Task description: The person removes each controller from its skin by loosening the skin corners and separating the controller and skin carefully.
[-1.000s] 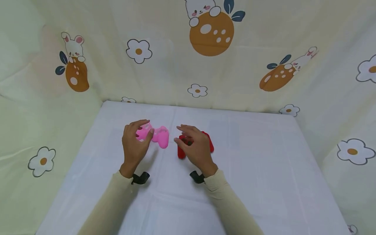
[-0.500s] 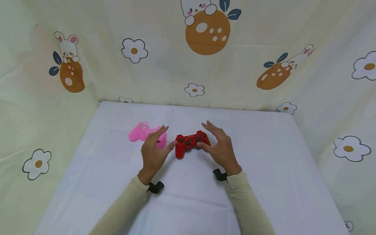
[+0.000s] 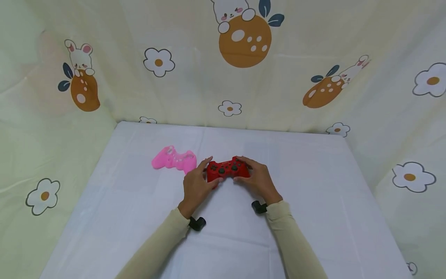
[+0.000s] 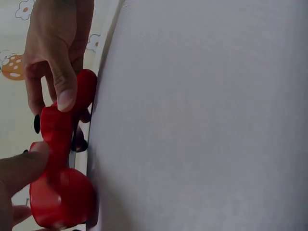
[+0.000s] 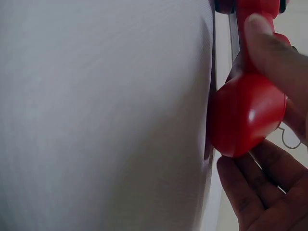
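A red game controller (image 3: 228, 167) with dark sticks and buttons lies on the white-covered table, between my two hands. My left hand (image 3: 196, 188) holds its left grip, thumb on the near edge and fingers at the far side. On the other end, my right hand (image 3: 260, 180) pinches the right grip in much the same way. The left wrist view shows the controller (image 4: 65, 197) side-on, with a thumb of each hand on it. In the right wrist view, the right thumb presses the red body (image 5: 248, 115) while fingers curve behind. Its underside is hidden.
A pink controller-shaped cover (image 3: 170, 157) lies just left of the red controller, its right end close to my left hand. A white cloth covers the table (image 3: 313, 201). Patterned curtains (image 3: 188, 93) rise behind and along both sides.
Both hands first moved right, away from the pink cover and over the red controller. Then the left hand came further right and both closed on the controller's ends. The pink cover stayed put.
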`<state>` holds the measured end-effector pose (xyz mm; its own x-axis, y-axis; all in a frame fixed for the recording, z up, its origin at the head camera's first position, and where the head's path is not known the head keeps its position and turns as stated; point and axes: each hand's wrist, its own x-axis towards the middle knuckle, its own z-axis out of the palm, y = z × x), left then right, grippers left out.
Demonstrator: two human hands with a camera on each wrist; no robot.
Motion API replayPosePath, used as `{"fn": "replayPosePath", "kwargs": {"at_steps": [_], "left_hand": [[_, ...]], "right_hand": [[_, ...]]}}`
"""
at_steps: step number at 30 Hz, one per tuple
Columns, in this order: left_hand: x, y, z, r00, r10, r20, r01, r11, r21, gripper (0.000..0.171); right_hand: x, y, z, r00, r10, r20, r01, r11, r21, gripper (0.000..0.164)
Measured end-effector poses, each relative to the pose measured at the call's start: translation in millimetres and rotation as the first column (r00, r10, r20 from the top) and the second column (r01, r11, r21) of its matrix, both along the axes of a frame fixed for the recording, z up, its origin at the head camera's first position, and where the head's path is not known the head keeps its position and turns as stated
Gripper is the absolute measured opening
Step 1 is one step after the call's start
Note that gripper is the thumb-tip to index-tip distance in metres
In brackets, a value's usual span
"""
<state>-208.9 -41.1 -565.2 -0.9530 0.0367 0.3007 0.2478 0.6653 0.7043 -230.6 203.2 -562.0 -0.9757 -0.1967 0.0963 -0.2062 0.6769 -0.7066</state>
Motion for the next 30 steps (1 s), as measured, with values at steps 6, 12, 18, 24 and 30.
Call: {"fn": "replayPosePath", "kwargs": {"at_steps": [6,12,18,24,30], "left_hand": [[0.3,2.5,-3.0,1.000,0.006,-0.013,-0.006,1.000,0.010,0.064],[1.9,1.6,-0.8,0.999,-0.010,0.030,0.009,1.000,0.025,0.060],[3.0,-2.8,5.5,0.999,-0.051,-0.007,0.051,0.997,0.050,0.064],[-3.6,-7.8,17.3,0.990,-0.130,-0.048,0.133,0.988,0.078,0.062],[-15.5,-6.7,24.8,0.981,-0.187,-0.051,0.190,0.979,0.074,0.061]], "right_hand": [[-0.9,-3.3,0.7,0.998,-0.043,0.038,0.043,0.999,0.003,0.075],[6.3,-8.2,2.6,0.996,-0.088,0.011,0.088,0.996,0.009,0.074],[19.2,-13.2,3.8,0.988,-0.144,-0.049,0.141,0.988,-0.059,0.074],[28.0,-16.5,8.1,0.972,-0.179,-0.149,0.165,0.981,-0.105,0.073],[28.0,-17.1,13.4,0.954,-0.222,-0.203,0.195,0.970,-0.144,0.069]]}}
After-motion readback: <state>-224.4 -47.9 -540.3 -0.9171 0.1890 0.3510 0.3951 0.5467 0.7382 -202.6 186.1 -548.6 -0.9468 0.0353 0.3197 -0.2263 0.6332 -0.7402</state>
